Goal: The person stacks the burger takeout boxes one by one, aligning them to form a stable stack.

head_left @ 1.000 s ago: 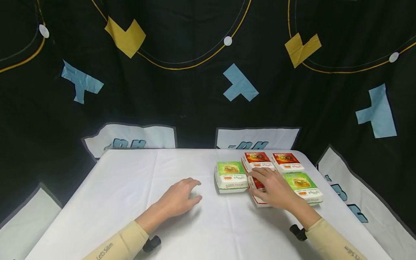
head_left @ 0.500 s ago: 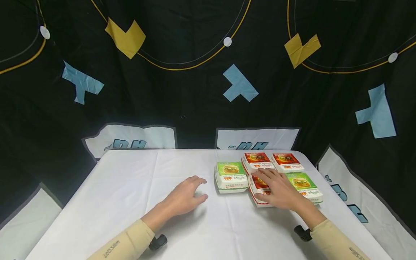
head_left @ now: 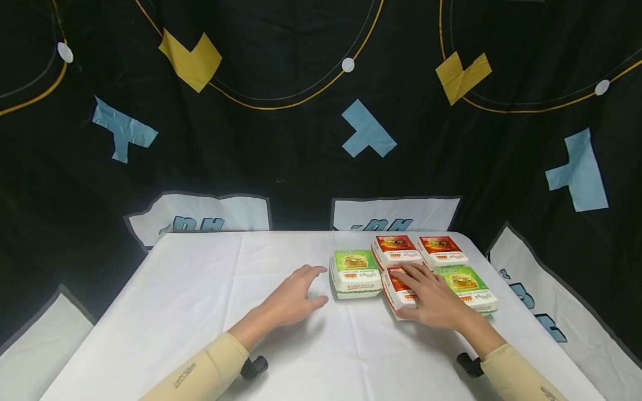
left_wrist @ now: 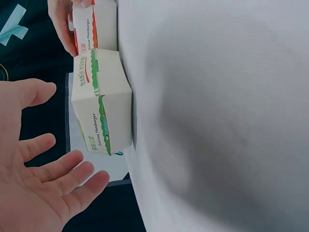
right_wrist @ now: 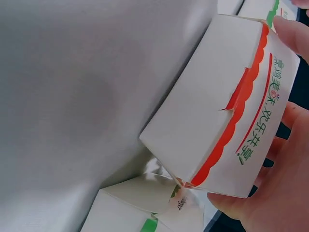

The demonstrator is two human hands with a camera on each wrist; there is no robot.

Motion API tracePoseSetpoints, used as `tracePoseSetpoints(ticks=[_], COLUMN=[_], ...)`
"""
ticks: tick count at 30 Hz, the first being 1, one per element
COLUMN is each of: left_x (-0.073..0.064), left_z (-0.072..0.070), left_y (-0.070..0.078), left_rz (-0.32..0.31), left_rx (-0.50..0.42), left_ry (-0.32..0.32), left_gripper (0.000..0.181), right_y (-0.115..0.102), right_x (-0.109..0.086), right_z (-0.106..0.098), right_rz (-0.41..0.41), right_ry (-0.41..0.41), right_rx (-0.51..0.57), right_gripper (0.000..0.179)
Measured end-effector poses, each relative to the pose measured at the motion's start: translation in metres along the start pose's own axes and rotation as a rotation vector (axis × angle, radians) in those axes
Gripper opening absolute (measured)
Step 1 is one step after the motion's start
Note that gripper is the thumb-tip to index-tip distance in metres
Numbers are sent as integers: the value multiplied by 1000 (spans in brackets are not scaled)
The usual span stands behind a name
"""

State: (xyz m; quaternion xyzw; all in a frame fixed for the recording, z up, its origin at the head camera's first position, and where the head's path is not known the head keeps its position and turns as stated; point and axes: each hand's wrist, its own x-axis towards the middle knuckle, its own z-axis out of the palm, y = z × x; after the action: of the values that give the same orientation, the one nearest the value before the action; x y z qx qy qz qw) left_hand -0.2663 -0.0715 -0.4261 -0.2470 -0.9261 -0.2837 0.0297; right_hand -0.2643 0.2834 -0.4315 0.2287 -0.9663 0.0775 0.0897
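Five is avoided by grouping: several burger cartons stand together on the right of a white-covered table. My right hand (head_left: 431, 298) lies over the near red-and-white burger carton (head_left: 393, 291), fingers spread across its top. In the right wrist view the thumb touches one edge of this carton (right_wrist: 205, 111); some fingertips are hidden behind it. My left hand (head_left: 293, 298), palm facing right with fingers apart, hovers left of the green-and-white burger carton (head_left: 356, 277). A gap separates that hand from the carton (left_wrist: 108, 116) in the left wrist view.
Two more red cartons stand behind, one at the middle (head_left: 396, 249) and one at the right (head_left: 441, 250). Another green carton (head_left: 466, 287) sits right of my right hand. Beyond the white table (head_left: 190, 278) hangs a black curtain (head_left: 281, 150) with tape pieces.
My left hand has moved right, closer to the left green carton. My right hand has shifted slightly right over the red carton, uncovering more of its top. The cartons look unmoved.
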Motion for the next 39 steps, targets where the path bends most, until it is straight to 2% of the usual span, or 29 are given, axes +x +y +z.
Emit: tracePoseSetpoints(ticks=[8, 15, 22, 30, 39], left_x=[19, 34, 50, 64, 77], left_z=[5, 12, 16, 23, 34], left_y=[-1, 3, 7, 8, 5], left_rz=[7, -33, -51, -55, -91], left_rx=[0, -17, -17, 11, 18], left_ry=[-2, -25, -37, -33, -71], left_gripper=[70, 75, 80, 86, 101], right_y=[2, 1, 0, -1, 1], right_x=[-2, -5, -5, -5, -5], right_z=[4, 3, 3, 4, 7], right_rz=[35, 20, 38, 46, 43], right_ry=[-44, -22, -37, -44, -42], right_rx=[10, 25, 28, 40, 36], right_gripper=[86, 86, 85, 86, 85])
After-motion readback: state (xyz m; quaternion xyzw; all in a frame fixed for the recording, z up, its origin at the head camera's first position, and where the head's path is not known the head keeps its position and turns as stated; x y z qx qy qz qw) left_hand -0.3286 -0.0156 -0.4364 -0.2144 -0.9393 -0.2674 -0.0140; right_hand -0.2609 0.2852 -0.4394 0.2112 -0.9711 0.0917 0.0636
